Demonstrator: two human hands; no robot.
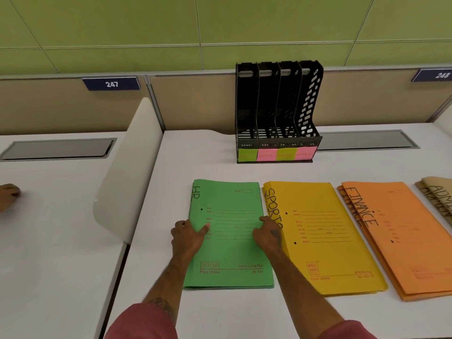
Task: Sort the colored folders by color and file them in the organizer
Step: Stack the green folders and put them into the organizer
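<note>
A green folder stack (230, 263) marked HR lies flat on the white desk (195, 157) in front of me. My left hand (188, 237) grips its left edge, thumb on top. My right hand (267, 232) holds its right edge, fingers curled at the border with the yellow SPORTS folders (325, 243). Right of those lie orange FINANCE folders (401, 238) and tan ADMIN folders (437, 194), cut off by the frame. The black four-slot organizer (276, 106) stands at the back with empty slots and green and pink sticky labels on its front.
A white curved divider (127, 172) separates this desk from the left one, where another person's hand (8, 195) rests. Grey cable flaps (364, 140) sit in the desktop beside the organizer. A partition with number plates 247 and 248 runs behind.
</note>
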